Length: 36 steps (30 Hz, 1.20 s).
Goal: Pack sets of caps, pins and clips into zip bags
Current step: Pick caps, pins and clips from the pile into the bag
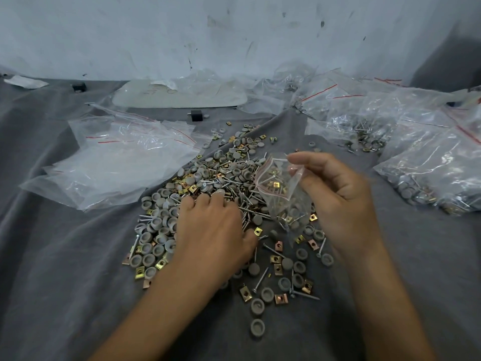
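While seemingly at pile (208, 173) edge, hands (213, 227) (338, 201), zip bag (282, 190).

My right hand (338, 201) pinches a partly filled zip bag (283, 196) by its open top. My left hand (213, 230) rests palm down on the pile of caps, pins and clips (223, 173) on grey cloth (65, 256).

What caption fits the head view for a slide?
Right hand pinches a part-filled zip bag while the left hand rests on the pile of caps, pins and clips.
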Tool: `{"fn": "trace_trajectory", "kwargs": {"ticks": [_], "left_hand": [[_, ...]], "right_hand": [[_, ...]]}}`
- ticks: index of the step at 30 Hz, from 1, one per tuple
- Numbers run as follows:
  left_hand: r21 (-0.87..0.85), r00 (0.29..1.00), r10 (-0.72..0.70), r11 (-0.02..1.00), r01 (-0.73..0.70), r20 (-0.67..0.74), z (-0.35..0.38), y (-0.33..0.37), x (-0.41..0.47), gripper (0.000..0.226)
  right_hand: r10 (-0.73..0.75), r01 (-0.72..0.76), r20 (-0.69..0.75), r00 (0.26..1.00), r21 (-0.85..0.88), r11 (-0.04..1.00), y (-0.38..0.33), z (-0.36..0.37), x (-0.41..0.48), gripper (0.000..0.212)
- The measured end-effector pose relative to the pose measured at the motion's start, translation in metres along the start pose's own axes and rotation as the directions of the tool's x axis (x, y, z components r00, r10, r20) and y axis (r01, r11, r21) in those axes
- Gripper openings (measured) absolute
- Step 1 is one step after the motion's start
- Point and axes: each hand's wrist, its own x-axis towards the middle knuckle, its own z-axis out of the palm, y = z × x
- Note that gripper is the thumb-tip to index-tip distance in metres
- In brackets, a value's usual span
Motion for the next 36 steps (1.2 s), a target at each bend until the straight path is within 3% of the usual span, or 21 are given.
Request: {"fn": "trace_trajectory", "kwargs": {"ticks": [10, 19, 23, 27, 31, 36], "left_hand": [[0.012, 1.000, 0.029, 1.000, -0.029, -0.005, 0.004, 0.005, 0.001, 0.030], [-0.083, 0.997, 0.082, 0.993, -0.082, 0.001, 0.005, 0.001, 0.001, 0.024], [-0.206, 0.996, 0.071, 0.975, -0.079, -0.048, 0.007, -0.004, 0.003, 0.023], [-0.419, 0.990, -0.020, 0.907, -0.039, -0.136, 0.001, -0.014, 0.008, 0.019], [-0.624, 0.988, -0.066, 0.781, -0.034, -0.136, -0.006, -0.021, 0.013, 0.013], [-0.761, 0.971, -0.156, 0.647, -0.038, -0.182, -0.005, -0.029, 0.015, 0.014]], "right_hand": [[0.025, -0.025, 0.021, 0.999, 0.017, 1.000, 0.000, 0.003, -0.001, 0.029], [0.041, -0.041, 0.031, 0.999, -0.007, 0.999, -0.002, 0.001, -0.002, 0.032], [0.046, -0.046, 0.034, 0.998, -0.011, 0.999, -0.004, 0.001, -0.003, 0.034], [0.044, -0.043, 0.033, 0.999, -0.021, 0.999, -0.006, 0.001, -0.004, 0.035], [0.052, -0.050, 0.042, 0.998, -0.032, 0.998, -0.005, 0.001, -0.004, 0.035], [0.061, -0.060, 0.046, 0.997, -0.030, 0.998, -0.006, 0.001, -0.004, 0.036]]}}
